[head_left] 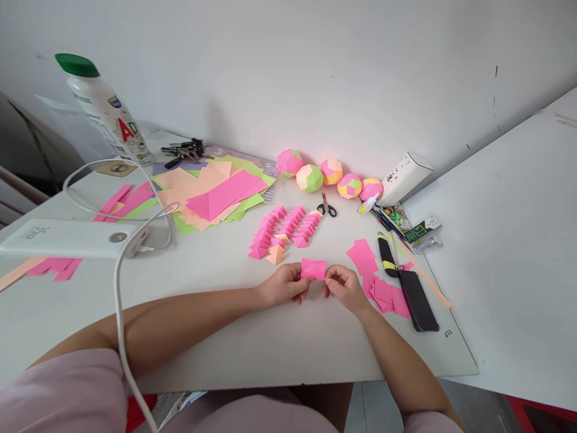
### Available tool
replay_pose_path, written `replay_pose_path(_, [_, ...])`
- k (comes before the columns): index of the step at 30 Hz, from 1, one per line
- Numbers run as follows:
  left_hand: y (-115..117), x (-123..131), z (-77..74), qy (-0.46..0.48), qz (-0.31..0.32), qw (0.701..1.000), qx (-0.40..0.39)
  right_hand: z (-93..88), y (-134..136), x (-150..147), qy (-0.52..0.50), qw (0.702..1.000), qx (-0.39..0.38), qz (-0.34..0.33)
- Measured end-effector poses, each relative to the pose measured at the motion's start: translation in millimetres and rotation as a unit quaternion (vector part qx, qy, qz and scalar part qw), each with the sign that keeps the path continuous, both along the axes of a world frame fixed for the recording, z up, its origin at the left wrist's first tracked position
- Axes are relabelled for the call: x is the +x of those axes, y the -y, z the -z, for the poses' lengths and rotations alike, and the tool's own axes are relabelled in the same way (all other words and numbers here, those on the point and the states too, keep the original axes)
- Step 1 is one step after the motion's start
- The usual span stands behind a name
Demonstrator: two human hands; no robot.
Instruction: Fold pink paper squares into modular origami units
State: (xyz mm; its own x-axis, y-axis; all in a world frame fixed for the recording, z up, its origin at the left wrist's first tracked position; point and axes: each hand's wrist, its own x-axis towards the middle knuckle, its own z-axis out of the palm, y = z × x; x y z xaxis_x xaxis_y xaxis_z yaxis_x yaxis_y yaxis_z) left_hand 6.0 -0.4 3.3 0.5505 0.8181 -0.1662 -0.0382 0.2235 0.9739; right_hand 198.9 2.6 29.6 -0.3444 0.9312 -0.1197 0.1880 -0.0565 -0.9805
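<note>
A small pink paper rectangle (314,269) is held up between my two hands, above the front half of the white table. My left hand (286,282) pinches its left edge, thumb on the near side. The fingers of my right hand (345,285) grip its right edge. Just beyond the paper stand rows of folded pink paper units (265,231), with a few peach ones among them. Several loose pink paper pieces (382,291) lie overlapping to the right of my right hand.
Black scissors (327,207) lie behind the rows, before several paper balls (309,178) along the wall. Coloured sheets (216,192) are heaped at back left, near a white bottle (106,108). A power bank (67,237) with a cable is left; a black phone (418,299) is right.
</note>
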Motion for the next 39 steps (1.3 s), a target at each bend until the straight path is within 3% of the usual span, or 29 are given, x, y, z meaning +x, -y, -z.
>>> replay_pose_path(3, [-1, 1, -0.1, 0.006, -0.006, 1.000, -0.003, 3.4, -3, 3, -0.038, 0.999, 0.009, -0.006])
replay_pose_path(8, [-1, 1, -3.5, 0.020, 0.023, 0.999, 0.011, 5.8, 3, -5, -0.002, 0.998, -0.007, -0.056])
replay_pose_path(12, [0, 0, -5.5, 0.018, 0.034, 0.999, 0.017, 5.2, 7, -8, 0.006, 0.999, -0.002, -0.045])
replay_pose_path(20, [0, 2, 0.4, 0.037, -0.012, 0.999, -0.017, 0.1, 3, -4, -0.002, 0.999, 0.030, 0.028])
replay_pose_path(26, [-2, 2, -6.8, 0.088, -0.047, 0.995, -0.024, 5.1, -2, 1, -0.033, 0.996, 0.026, 0.074])
replay_pose_path(34, [-3, 7, -2.3, 0.120, -0.077, 0.990, -0.012, 4.2, 2, -4, 0.007, 0.999, -0.045, 0.017])
replay_pose_path(39, [-4, 7, -3.2, 0.126, -0.094, 0.987, -0.017, 3.8, 2, -1, 0.025, 0.996, 0.071, 0.047])
